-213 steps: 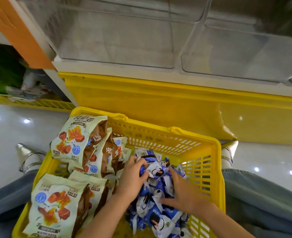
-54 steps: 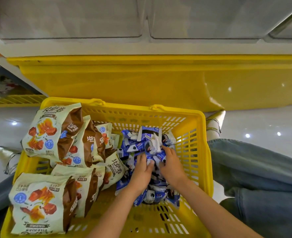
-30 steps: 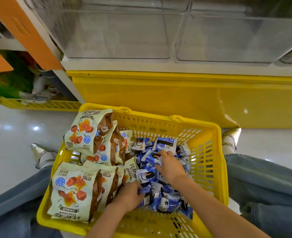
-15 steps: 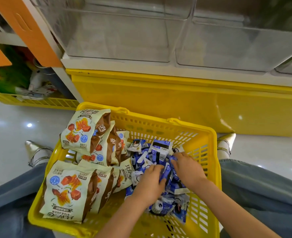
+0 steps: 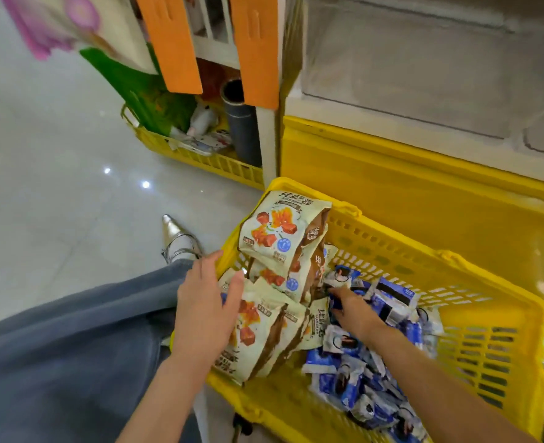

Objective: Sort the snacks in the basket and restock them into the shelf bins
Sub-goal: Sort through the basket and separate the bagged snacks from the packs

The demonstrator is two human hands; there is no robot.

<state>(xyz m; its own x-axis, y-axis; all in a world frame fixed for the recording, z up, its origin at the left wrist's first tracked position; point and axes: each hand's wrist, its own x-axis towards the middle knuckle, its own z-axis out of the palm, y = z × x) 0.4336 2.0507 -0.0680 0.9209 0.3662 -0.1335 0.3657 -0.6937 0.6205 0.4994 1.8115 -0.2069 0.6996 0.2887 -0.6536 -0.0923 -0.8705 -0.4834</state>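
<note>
The yellow basket point(image 5: 487, 346) sits on the floor just in front of the shelf unit, and its load is already roughly split. The large cream bags point(image 5: 280, 231) are stacked against its left side and the small blue packets point(image 5: 353, 388) are heaped along the right and near side, with a few blue ones lying right up against the cream stack. The left hand point(image 5: 203, 311) is spread flat, fingers straight and apart, over the nearest cream bag and the basket's left rim, gripping nothing; whether it presses the bag or hangs just above it I cannot tell. The right hand point(image 5: 353, 310) reaches into the seam between the two kinds, its fingertips buried among blue wrappers, so I cannot tell whether they are closed on a packet. The step in hand looks like finishing the sort before any restocking, since the clear shelf bins point(image 5: 408, 68) above look empty. To do it well, the flat left hand should brace the cream stack so it does not slump onto the blue heap, while the right rakes stray packets away from the seam in one sweep rather than picking singly. The wrappers look slick and light and would likely spill from a loose handful, so they are best lifted to a bin in two cupped hands, one kind per bin.
</note>
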